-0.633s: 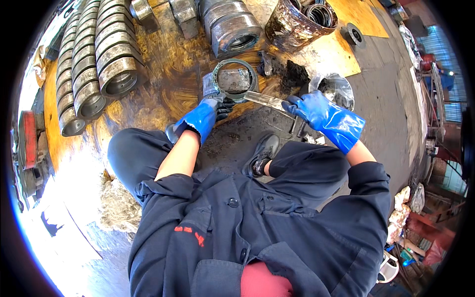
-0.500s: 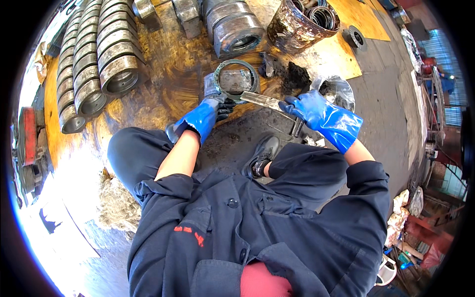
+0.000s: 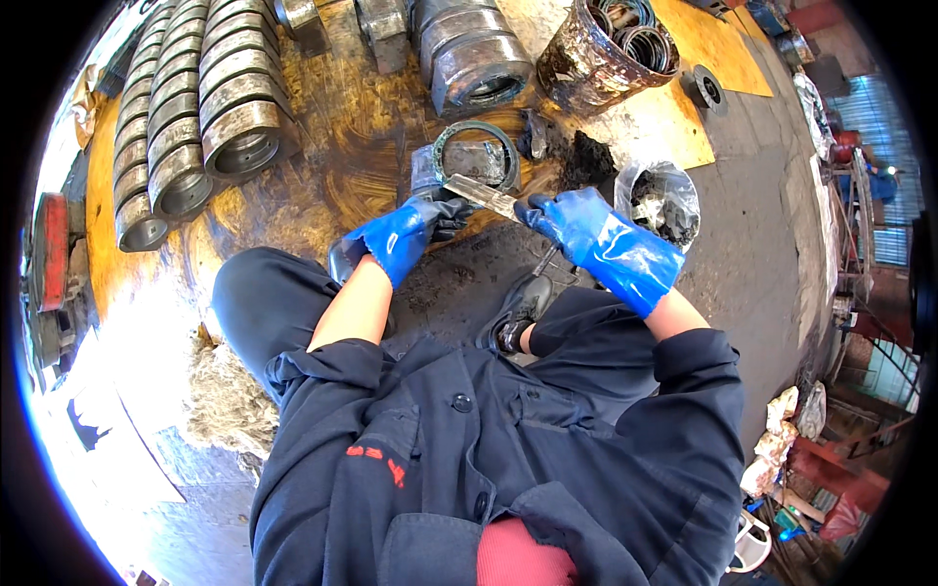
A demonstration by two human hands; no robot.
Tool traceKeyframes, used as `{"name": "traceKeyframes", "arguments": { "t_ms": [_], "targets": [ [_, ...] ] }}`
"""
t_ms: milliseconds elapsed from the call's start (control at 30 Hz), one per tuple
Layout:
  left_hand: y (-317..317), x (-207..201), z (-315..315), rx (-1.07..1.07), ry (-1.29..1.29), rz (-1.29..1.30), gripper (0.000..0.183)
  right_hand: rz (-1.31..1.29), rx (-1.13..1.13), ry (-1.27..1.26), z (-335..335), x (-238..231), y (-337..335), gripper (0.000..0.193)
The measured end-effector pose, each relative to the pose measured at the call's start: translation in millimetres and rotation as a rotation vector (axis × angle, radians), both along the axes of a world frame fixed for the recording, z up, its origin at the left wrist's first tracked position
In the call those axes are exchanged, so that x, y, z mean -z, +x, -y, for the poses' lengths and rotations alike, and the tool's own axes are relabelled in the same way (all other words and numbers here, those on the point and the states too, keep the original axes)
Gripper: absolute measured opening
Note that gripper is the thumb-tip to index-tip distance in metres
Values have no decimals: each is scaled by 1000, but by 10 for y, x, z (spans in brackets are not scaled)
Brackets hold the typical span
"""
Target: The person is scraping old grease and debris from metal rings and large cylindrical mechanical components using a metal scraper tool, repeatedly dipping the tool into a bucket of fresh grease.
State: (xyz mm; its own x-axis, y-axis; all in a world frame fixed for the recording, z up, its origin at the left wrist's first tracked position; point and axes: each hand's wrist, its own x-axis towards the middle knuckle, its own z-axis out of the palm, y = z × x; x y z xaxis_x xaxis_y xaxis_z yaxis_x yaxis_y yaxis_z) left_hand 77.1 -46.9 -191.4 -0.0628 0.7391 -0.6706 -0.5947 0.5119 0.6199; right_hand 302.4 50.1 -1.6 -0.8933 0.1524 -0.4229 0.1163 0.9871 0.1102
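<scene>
In front of me a greasy metal ring (image 3: 477, 126) is held tilted up, its lower left edge in the black-stained fingers of my left hand (image 3: 403, 236), which wears a blue glove. My right hand (image 3: 598, 239), also in a blue glove, is closed around a flat, worn metal bar (image 3: 479, 193). I cannot tell whether that bar is a file or a scraper. Its tip reaches across the lower rim of the ring, close to my left fingers. Behind the ring lies a grey metal block (image 3: 422, 172), partly seen through the opening.
Long rows of metal rings (image 3: 244, 107) lie at the far left. Thicker cylinders (image 3: 479, 63) lie at the back. A grimy bucket (image 3: 596, 68) holds several rings. Dark sludge (image 3: 588, 161) and a plastic-lined container (image 3: 674, 205) are at right. My shoe (image 3: 518, 305) is below.
My right hand has moved left, carrying the bar's tip from the ring's lower right over to its lower left. My left hand keeps its hold on the ring.
</scene>
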Motion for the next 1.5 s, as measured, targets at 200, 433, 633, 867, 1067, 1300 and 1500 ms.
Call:
{"name": "traceKeyframes", "arguments": {
  "t_ms": [200,433,633,867,1067,1300,1500],
  "targets": [
    [116,29,-186,-113,29,-229,19,16,93,4,272,-52,-169,39],
    [-58,573,-496,-184,295,-966,24,-4,221,33,595,93,-540,42],
    [126,305,-127,-75,84,-288,24,-132,404,17,697,191,-719,37],
    [133,237,125,-2,0,-46,25,-81,608,-91,664,311,-1065,34],
    [109,139,-109,-75,11,-133,25,-228,567,10,618,347,-1123,24],
    [174,76,-40,-25,-5,-124,26,-252,675,15,350,274,-1077,22],
    [108,19,97,75,-17,-159,31,-449,973,11,2,355,-745,28]
  ]
}}
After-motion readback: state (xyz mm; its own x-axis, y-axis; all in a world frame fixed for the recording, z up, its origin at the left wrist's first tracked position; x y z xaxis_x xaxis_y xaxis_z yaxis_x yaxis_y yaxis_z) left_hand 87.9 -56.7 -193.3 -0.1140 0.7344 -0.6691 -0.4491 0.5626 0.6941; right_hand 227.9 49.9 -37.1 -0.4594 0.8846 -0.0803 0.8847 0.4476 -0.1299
